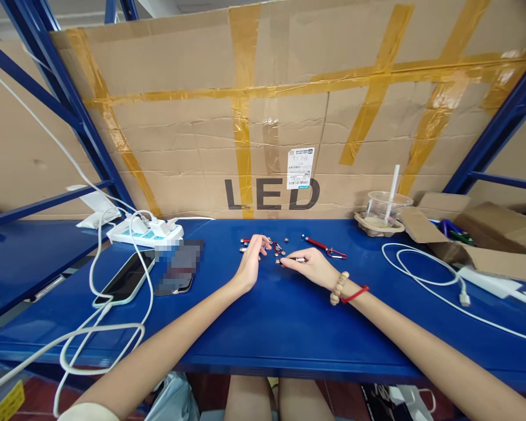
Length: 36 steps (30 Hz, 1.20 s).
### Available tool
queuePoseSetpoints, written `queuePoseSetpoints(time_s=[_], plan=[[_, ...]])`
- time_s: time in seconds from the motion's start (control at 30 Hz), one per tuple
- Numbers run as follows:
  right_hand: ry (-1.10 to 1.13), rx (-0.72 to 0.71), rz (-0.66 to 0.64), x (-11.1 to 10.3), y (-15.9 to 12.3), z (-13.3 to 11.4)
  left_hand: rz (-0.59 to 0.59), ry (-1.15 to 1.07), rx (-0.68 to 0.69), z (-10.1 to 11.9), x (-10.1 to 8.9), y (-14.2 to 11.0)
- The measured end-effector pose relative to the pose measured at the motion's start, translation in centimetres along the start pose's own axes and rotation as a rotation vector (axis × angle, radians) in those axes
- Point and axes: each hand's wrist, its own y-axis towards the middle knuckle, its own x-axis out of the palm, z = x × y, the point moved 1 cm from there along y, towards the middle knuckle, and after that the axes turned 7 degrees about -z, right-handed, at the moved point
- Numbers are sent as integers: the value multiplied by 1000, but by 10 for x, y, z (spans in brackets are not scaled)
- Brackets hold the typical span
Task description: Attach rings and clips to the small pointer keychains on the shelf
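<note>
My right hand (313,267), with a bead bracelet and a red cord at the wrist, pinches a small silver-and-dark cylinder (298,259) low over the blue shelf (280,327). Its exact kind is too small to tell. My left hand (249,264) is held on edge with its fingers stretched out and nothing visible in it. Small red and silver parts (277,248) lie between and behind both hands, some hidden by the left fingers. Behind my right hand rests a slim red pen-shaped tool (316,242) with a red carabiner clip (336,254) at its end.
At left are a white power strip (146,233), a phone (127,278), a second, blurred device (182,269) and looped white cables (99,329). On the right stand a plastic cup (388,207) with a straw, an opened cardboard box (486,234) and a white cable (429,283). Taped cardboard (179,146) forms the back.
</note>
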Motion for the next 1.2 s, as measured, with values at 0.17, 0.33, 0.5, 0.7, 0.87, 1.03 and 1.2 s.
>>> queuePoseSetpoints(time_s=[0.17, 0.33, 0.5, 0.7, 0.87, 1.03, 1.2], plan=[[-3, 13, 31, 0, 0, -1, 18, 4, -20, -1, -1, 1], [3, 24, 26, 0, 0, -1, 10, 6, -13, -2, 0, 1], [34, 16, 35, -1, 0, -1, 9, 5, -6, -1, 0, 1], [37, 8, 33, -1, 2, 0, 7, 8, 8, 0, 0, 0], [22, -9, 38, 0, 1, 1, 3, 16, 2, 0, 0, -1], [27, -18, 56, 0, 2, 0, -13, 20, 12, 2, 0, -1], [8, -37, 94, -3, 2, 0, 8, 8, -3, 3, 0, 0]])
